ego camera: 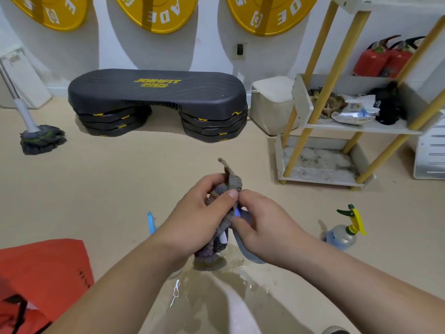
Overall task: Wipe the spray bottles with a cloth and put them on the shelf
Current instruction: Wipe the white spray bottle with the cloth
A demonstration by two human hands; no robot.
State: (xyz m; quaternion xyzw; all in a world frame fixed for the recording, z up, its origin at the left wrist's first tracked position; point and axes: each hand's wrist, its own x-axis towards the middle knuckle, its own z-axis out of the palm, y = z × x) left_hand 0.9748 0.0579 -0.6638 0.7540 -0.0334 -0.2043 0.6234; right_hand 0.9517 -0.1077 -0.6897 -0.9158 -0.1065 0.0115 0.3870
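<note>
Head view: left hand (197,220) and right hand (262,227) grip cloth (231,185)

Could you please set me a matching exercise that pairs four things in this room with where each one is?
Things:
1. mop
2. black aerobic step
3. red fire extinguishers
4. clear spray bottle with a yellow trigger

Places:
A. standing on the floor, lower right of the view
B. against the far wall, in the middle
C. far left, its head on the floor
D. upper right, behind the shelf unit

Pairs: 1-C, 2-B, 3-D, 4-A
</note>
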